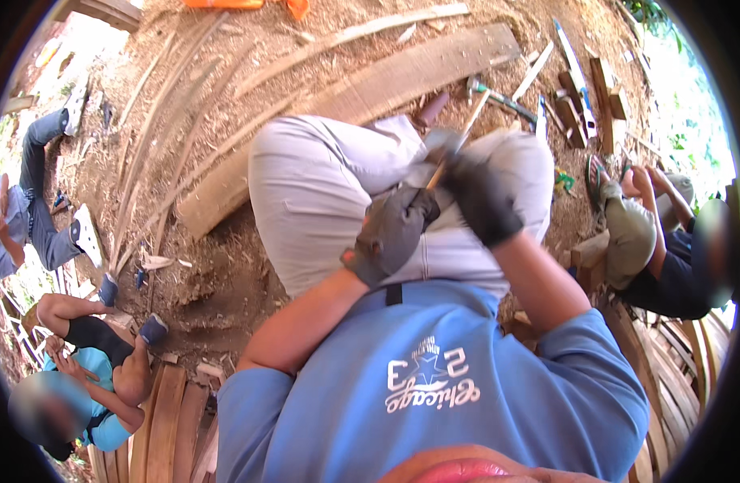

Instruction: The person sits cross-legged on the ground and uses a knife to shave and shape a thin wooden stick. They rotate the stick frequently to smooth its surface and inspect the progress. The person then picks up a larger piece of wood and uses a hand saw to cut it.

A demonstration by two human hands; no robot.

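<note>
Both my hands wear dark gloves and meet above my lap. My left hand (392, 229) is closed around the lower end of a thin wooden stick (471, 117), which slants up and away to the right. Beside it, my right hand (484, 200) is blurred by motion and looks closed like a fist. A smeared dark grey shape (439, 146) shows next to its fingers, crossing the stick; what it is cannot be made out. My legs in light trousers (322, 185) are bent under the work.
A broad plank (410, 72) and thin curved strips (157, 105) lie on ground strewn with shavings. A hammer (503, 98) and a handsaw (578, 76) lie beyond my knees. People sit at left (104, 386) and right (668, 241). Boards (165, 427) are stacked behind.
</note>
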